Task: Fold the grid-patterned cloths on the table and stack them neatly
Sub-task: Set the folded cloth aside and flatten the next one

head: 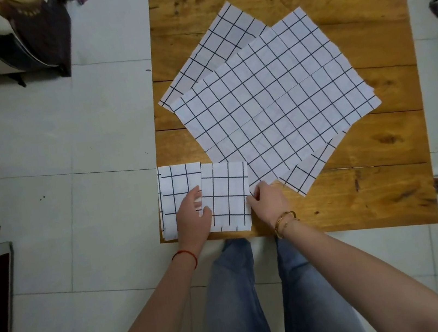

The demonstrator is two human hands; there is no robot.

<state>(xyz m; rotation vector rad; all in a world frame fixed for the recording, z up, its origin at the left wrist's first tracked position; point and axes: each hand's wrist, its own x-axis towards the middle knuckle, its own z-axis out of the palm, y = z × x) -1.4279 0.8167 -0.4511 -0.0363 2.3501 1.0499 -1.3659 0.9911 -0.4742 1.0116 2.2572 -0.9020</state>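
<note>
Between the two hands lies a folded cloth (227,197), flat at the near edge of the wooden table (388,190). The left hand (193,217) rests on its left edge with fingers loosely spread, covering the overlap with a second folded cloth (177,189). The right hand (269,201) pinches its right edge; fingertips hidden. Beyond the hands, unfolded cloths (274,105) overlap, lower layers mostly concealed.

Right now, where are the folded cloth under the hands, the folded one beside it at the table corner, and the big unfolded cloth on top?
Folded cloth (228,193), head view, centre of its top face.
Corner cloth (175,184), head view, upper part.
Unfolded cloth (273,99), head view, middle.
</note>
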